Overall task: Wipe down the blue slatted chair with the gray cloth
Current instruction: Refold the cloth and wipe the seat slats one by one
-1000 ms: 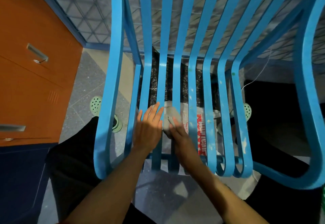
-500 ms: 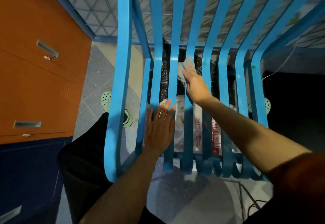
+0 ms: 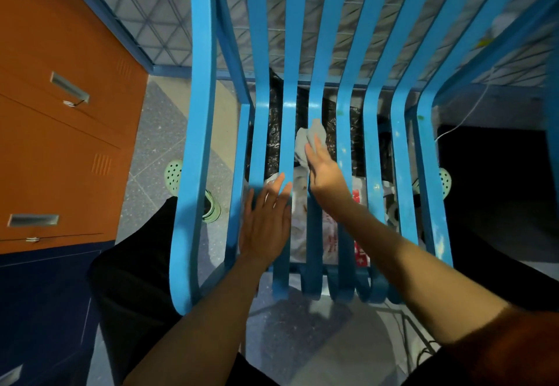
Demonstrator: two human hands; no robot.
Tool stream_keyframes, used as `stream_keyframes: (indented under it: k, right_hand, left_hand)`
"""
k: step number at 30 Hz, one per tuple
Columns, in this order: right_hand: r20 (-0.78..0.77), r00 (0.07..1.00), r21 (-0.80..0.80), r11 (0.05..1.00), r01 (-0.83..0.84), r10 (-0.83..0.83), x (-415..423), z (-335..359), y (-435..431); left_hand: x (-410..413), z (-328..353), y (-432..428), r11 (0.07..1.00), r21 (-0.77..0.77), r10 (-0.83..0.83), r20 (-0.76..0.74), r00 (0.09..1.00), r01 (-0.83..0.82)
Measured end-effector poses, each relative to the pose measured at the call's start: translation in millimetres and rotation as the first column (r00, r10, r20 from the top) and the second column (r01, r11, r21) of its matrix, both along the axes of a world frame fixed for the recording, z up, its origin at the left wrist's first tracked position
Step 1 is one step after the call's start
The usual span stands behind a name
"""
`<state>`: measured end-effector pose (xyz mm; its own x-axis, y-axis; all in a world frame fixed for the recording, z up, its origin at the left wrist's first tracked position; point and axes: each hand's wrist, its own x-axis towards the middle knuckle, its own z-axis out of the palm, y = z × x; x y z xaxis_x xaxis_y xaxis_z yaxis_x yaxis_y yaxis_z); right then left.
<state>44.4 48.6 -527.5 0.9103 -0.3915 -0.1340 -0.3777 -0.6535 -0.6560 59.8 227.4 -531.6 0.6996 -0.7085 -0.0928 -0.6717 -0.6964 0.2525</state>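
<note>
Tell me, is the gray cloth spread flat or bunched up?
Bunched up: the gray cloth is a crumpled wad pressed against a blue slat by the right hand.

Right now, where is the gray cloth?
In the head view, the gray cloth is centre frame, pressed under the right hand on a middle slat of the blue chair.
</note>
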Motion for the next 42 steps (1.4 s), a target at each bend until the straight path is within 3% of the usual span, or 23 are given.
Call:
stream_keyframes:
  k: [2,6,12,15,19,26,33,38,42]
  right_hand:
    - [0.042,0.999,0.013,1.000,-0.027,0.027,-27,1,17]
    - [-0.069,0.997,0.003,1.000,-0.019,0.020,-67,13,58]
    - [-0.100,0.995,0.241,0.971,0.004,0.021,-141,22,93]
    - [-0.101,0.990,0.110,0.990,-0.087,0.098,-156,22,102]
    - [-0.184,0.976,0.101,0.990,-0.100,0.117,-148,26,91]
    - [-0.187,0.981,0.141,0.990,-0.025,0.052,-131,33,93]
    - [-0.150,0.980,0.085,0.989,-0.121,0.133,-161,33,104]
    - [-0.157,0.982,0.075,0.993,-0.091,0.101,-125,36,81]
    - [-0.137,0.987,0.082,0.994,-0.071,0.082,-88,29,57]
  left_hand:
    - [-2,-3,1,0.999,-0.036,-0.014,0.022,1.000,0.014]
    - [-1,-1,-1,0.998,-0.032,0.049,0.017,0.999,-0.048]
    - [-4,2,-1,0.995,-0.091,0.046,0.033,0.998,-0.043]
    - [-6,2,1,0.993,-0.111,0.040,0.032,0.999,-0.036]
    - [-6,0,1,0.990,-0.138,0.043,0.018,0.999,-0.041]
    - [-4,0,0,0.982,-0.168,0.082,-0.042,0.996,-0.087]
    - [42,9,-30,0.998,-0.046,0.028,-0.116,0.993,-0.034]
    - [70,1,-46,0.999,0.035,0.005,-0.080,0.997,-0.003]
    - [70,-13,-47,1.000,0.004,0.022,0.015,1.000,-0.022]
